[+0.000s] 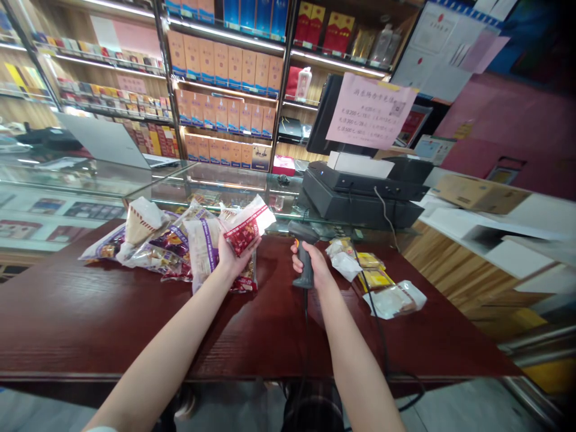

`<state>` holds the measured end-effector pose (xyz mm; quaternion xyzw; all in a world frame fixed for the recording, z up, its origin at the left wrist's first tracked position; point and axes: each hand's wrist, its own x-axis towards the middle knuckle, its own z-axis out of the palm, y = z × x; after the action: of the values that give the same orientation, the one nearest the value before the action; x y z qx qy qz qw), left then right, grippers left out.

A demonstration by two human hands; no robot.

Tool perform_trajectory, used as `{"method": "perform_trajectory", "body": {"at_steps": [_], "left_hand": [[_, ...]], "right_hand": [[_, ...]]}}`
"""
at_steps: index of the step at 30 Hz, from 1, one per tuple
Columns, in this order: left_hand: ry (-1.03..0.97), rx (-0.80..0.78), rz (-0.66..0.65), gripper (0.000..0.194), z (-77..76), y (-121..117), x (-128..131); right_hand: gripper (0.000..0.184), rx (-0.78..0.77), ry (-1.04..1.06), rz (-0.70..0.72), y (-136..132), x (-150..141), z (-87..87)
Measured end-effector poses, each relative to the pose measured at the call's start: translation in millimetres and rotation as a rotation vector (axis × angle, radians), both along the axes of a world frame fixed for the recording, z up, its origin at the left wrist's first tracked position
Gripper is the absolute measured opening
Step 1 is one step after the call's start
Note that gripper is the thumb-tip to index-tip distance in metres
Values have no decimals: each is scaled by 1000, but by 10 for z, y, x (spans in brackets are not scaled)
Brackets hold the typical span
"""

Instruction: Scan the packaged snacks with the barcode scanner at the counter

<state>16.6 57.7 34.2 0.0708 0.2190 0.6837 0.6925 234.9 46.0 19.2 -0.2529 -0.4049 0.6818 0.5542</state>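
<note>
Moving from our far left, we are seeing a silver laptop (101,141) standing open behind a glass display case (90,174), while lit shelves (225,78) of boxed goods are rising behind it. In front of us, a dark red wooden surface (112,318) is stretching across the view, and a heap of plastic-wrapped snack packets (148,240), many printed in purple, is lying on it. Just beside that heap, our left hand (236,255) is reaching up palm-first with its fingers slightly spread, cradling a red-printed snack packet (247,225) that is tilting up and away from us. Our right hand (312,264) is curling firmly around the grip of a dark grey handheld barcode scanner (300,231), with the scanner's head standing above our fingers and a black cable (306,306) trailing down from its base. The two hands are staying apart, with the packet and scanner near each other. Farther right, a white-wrapped packet (342,259), yellow packets (373,270) and a clear wrapped packet (396,300) are lying loose on the surface. Behind them, a black machine (360,195) is sitting beneath a pink paper notice (371,111), and a cardboard box (481,192) is resting on a white ledge at the far right.
</note>
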Motion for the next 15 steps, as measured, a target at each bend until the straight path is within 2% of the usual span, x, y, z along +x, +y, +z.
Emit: {"method": "perform_trajectory", "body": {"at_steps": [5, 10, 15], "left_hand": [[36, 12, 15, 46, 5, -16, 5], [48, 86, -33, 50, 19, -28, 4], [62, -17, 34, 48, -2, -3, 0]], "right_hand": [[17, 6, -13, -11, -26, 20, 12], [19, 1, -38, -25, -27, 2, -5], [19, 4, -5, 21, -25, -33, 9]]}}
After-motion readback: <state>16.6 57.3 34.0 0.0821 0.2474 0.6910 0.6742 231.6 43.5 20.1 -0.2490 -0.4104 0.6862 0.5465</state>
